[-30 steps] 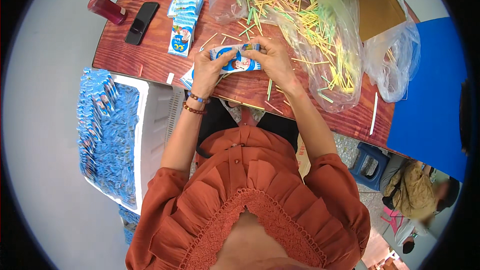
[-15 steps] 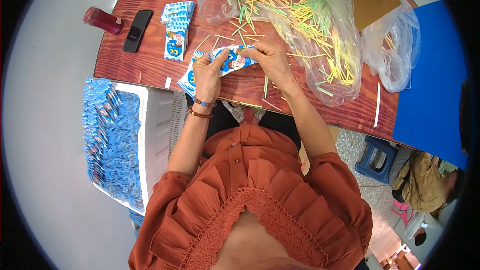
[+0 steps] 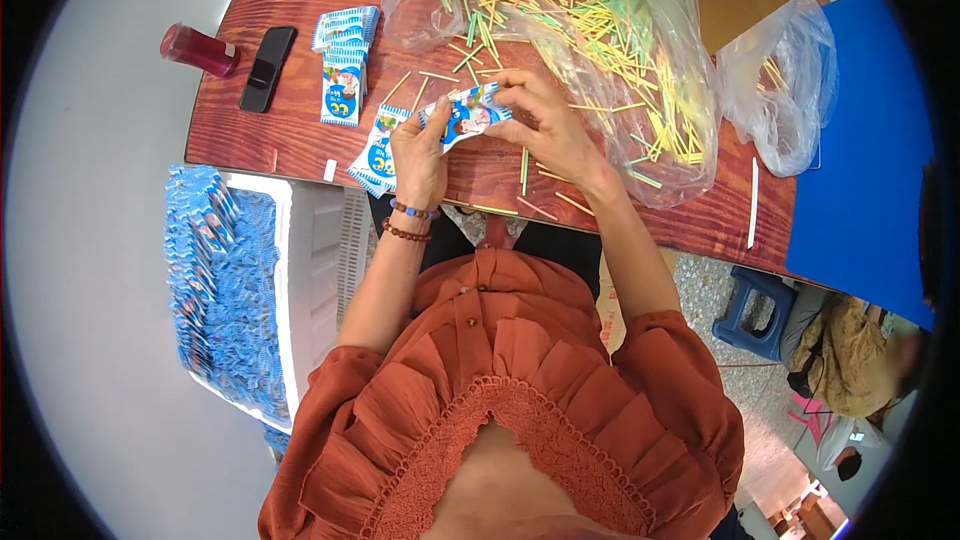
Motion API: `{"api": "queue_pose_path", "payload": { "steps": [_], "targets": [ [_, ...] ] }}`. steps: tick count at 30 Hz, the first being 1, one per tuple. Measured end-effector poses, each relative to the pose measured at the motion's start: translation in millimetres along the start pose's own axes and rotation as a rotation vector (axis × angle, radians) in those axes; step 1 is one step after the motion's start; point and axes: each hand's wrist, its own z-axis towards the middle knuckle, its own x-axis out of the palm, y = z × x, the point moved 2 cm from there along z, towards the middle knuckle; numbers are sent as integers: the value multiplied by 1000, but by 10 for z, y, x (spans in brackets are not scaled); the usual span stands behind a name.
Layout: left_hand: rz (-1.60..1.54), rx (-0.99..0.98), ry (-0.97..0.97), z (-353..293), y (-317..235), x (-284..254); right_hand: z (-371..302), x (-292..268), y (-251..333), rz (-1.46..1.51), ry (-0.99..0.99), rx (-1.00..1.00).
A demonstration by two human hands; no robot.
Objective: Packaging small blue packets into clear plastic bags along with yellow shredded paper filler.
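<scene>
A blue-and-white printed sachet (image 3: 470,118) is stretched between my two hands above the near part of the table. My left hand (image 3: 420,162) pinches its left end, thumb on top. At its right end, the bent fingers of my right hand (image 3: 552,138) curl around the edge, with the thumb below. A second sachet (image 3: 378,158) of the same kind hangs down beside my left fingers; whether those fingers grip it too I cannot tell. Farther left, a small stack of matching sachets (image 3: 342,85) lies on the table.
Thin yellow, green and pink sticks (image 3: 640,90) fill a large clear plastic bag (image 3: 420,15); several lie loose. A phone (image 3: 268,70) and a red bottle (image 3: 200,50) are at left. Below them a white foam box (image 3: 285,290) is heaped with blue packets. A blue stool (image 3: 752,312) stands at right.
My right fingers have opened out and shifted their hold at the sachet's right end. My left hand has moved slightly right, showing more of the second sachet.
</scene>
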Motion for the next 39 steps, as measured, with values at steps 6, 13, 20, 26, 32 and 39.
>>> {"api": "queue_pose_path", "payload": {
  "steps": [6,13,20,26,32,39],
  "targets": [
    [194,174,60,24,22,26,-83,137,-176,509,159,372],
    [100,26,78,-48,-61,112,-109,128,-150,536,124,236],
    [-1,-37,91,-10,-24,76,-77,55,130,310,194,101],
    [213,92,111,-17,71,21,-5,-150,13,278,254,71],
    [276,160,111,-42,113,156,10,-228,16,170,277,26],
    [238,113,59,-3,114,-23,180,-556,-321,341,34,287]
  ]
}}
